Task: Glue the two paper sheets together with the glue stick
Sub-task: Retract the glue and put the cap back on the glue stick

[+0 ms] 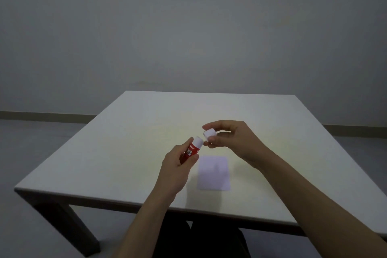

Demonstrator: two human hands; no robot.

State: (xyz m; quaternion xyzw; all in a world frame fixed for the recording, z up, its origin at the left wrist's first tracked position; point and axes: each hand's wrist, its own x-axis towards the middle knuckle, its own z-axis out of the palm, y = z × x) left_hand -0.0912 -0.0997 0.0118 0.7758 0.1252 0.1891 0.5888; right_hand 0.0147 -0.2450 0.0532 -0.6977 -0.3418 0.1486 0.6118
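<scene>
My left hand point(176, 165) grips a red glue stick point(191, 150) with white lettering, tilted up to the right, its white top end uncovered. My right hand point(232, 140) pinches the white cap point(209, 134) between thumb and fingers, a small gap away from the stick's tip. Both hands hover above the table. Below them a pale lilac paper sheet point(213, 173) lies flat on the tabletop; I see one outline only and cannot tell whether a second sheet lies under it.
The white square table point(104, 153) has dark legs and its near edge runs just in front of my forearms. A plain grey wall and grey floor surround it. My dark-clothed legs show under the near edge.
</scene>
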